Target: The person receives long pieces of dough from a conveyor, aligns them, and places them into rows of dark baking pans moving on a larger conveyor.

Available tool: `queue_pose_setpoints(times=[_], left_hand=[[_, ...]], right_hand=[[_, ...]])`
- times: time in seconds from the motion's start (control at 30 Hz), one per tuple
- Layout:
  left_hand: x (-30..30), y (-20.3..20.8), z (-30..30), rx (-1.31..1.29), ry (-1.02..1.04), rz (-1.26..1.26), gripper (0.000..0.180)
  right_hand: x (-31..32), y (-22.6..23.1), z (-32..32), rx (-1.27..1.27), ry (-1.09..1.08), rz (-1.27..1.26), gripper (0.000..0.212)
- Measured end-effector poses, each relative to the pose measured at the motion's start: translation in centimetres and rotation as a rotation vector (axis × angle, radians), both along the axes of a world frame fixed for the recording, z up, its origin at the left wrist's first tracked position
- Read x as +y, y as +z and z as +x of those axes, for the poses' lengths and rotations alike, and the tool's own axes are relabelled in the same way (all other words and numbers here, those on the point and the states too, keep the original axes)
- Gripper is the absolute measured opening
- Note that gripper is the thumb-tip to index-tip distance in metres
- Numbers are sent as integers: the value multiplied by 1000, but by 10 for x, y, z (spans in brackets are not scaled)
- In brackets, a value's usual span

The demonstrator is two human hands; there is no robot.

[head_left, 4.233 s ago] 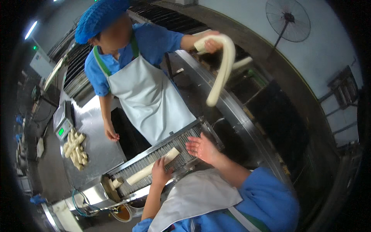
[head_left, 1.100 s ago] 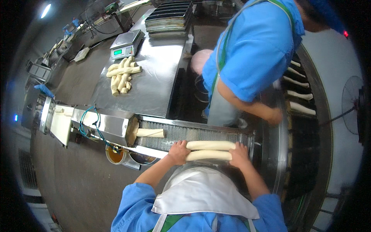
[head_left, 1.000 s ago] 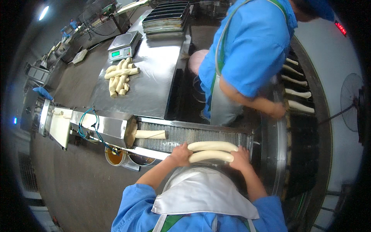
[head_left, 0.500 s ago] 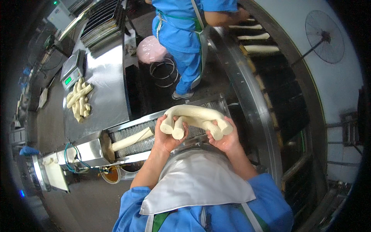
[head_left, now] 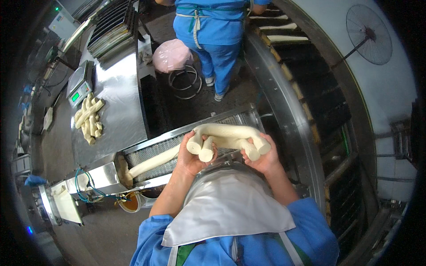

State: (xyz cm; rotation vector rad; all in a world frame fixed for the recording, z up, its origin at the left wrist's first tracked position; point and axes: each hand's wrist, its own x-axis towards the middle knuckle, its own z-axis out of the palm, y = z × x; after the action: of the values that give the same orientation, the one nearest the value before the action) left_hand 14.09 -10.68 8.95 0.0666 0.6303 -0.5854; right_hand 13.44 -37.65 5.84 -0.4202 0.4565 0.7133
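At belt [head_left: 144,156], L hand [head_left: 190,160] & R hand [head_left: 267,161] hold dough [head_left: 228,130]

Blue sleeves [head_left: 313,228], white apron [head_left: 228,208], pale straps [head_left: 290,248], green bands [head_left: 183,254].

ok so left forearm [head_left: 172,195] and right forearm [head_left: 282,185] both angle inward out front, left hand [head_left: 190,160] and right hand [head_left: 266,159] roughly level, a bit apart, both curled in a grip

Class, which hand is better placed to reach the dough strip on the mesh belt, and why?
Probably the left hand: the dough strip on the mesh belt runs up to it in this view, while the right hand is farther off. Both, however, grip two dough rolls.
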Motion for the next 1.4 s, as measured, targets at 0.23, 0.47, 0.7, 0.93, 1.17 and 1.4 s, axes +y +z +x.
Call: queue_pose_setpoints(times=[0.23, 0.47, 0.7, 0.93, 1.17, 1.4], left_hand=[[6, 11, -5, 87, 25, 182, 43], [102, -15, -65, -306, -127, 510, 62], [201, -51, -113, 31, 64, 1147, 63], [266, 56, -75, -290, 570, 1096, 59], [355, 130, -32, -382, 524, 1803, 56], [424, -15, -13, 89, 539, 1341, 64]], right_hand=[[11, -11, 4, -92, 115, -119, 68], [1, -64, 38, -316, 564, -471, 91], [91, -48, 74, -1378, 1082, -1223, 73], [121, -66, 75, -1926, 1249, -1852, 73], [93, -77, 78, -2024, 1177, -1822, 71], [76, -67, 93, -2303, 1196, -1580, 51]])
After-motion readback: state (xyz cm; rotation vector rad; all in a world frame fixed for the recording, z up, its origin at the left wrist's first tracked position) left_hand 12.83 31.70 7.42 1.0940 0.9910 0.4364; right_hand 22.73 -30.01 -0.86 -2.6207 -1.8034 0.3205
